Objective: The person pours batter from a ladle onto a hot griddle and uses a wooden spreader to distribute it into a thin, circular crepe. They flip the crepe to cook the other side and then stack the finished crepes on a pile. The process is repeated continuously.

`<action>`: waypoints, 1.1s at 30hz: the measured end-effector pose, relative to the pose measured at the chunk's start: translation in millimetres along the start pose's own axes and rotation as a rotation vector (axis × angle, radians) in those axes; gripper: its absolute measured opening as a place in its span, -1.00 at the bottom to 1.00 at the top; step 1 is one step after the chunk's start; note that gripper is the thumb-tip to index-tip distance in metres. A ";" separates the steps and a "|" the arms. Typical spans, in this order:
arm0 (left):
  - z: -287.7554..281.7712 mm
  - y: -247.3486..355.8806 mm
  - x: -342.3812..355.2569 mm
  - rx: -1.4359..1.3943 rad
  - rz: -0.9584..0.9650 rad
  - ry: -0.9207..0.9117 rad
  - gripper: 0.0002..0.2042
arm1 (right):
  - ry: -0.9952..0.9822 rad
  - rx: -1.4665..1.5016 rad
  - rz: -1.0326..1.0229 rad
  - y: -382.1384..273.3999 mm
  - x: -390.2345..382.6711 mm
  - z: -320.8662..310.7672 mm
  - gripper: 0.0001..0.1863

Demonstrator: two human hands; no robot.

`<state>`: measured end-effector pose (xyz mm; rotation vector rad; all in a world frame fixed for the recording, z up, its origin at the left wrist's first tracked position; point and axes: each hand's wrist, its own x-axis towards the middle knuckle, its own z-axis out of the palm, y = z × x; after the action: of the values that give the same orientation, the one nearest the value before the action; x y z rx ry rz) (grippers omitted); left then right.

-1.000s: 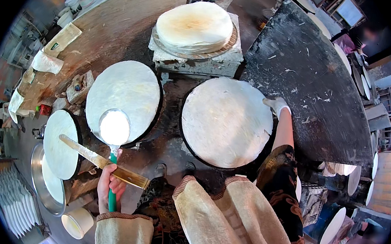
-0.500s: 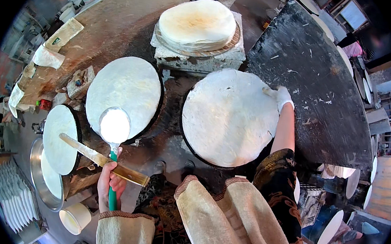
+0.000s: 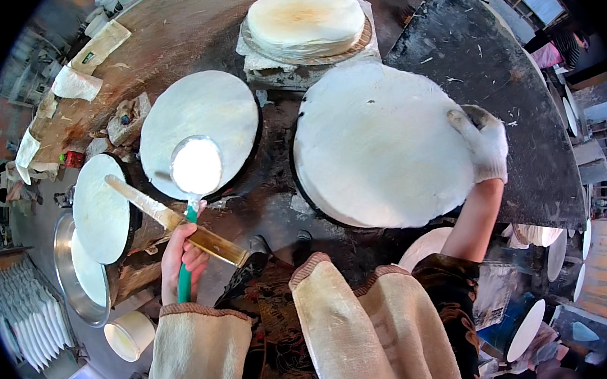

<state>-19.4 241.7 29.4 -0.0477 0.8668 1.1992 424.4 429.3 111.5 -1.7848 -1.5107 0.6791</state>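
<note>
In my left hand (image 3: 186, 257) are a green-handled ladle (image 3: 185, 271), its round bowl full of white batter, and a long flat scraper (image 3: 164, 215) crossing it; the fingers are closed round both. My right hand (image 3: 486, 142), in a white glove, pinches the right edge of a large thin round flatbread (image 3: 379, 146), which is partly raised over a dark round griddle (image 3: 302, 189). Left of it, under the ladle, another pale round flatbread (image 3: 198, 119) covers a second griddle (image 3: 245, 166). A third flatbread (image 3: 102, 208) lies on a griddle farther left.
A stack of flatbreads (image 3: 305, 20) rests on a woven tray atop a block at the back. Dark table (image 3: 451, 65) on the right, brown table (image 3: 181, 20) on the left. A metal basin (image 3: 63, 269) and white bucket (image 3: 129, 334) stand at lower left. Another person (image 3: 557, 49) is far right.
My right hand has lifted the flatbread's right edge upward and outward, so the sheet now looks larger and nearer. My left hand keeps the ladle and scraper almost in place. The view has tilted slightly.
</note>
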 end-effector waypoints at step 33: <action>-46.1 62.2 16.1 -0.253 0.211 0.207 -0.68 | 0.354 -0.635 -1.122 -66.8 270.2 226.9 -0.78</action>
<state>-94.9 258.0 12.7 -0.2958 0.9117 1.5168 260.0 738.9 33.7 -1.0131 -2.2149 -0.6863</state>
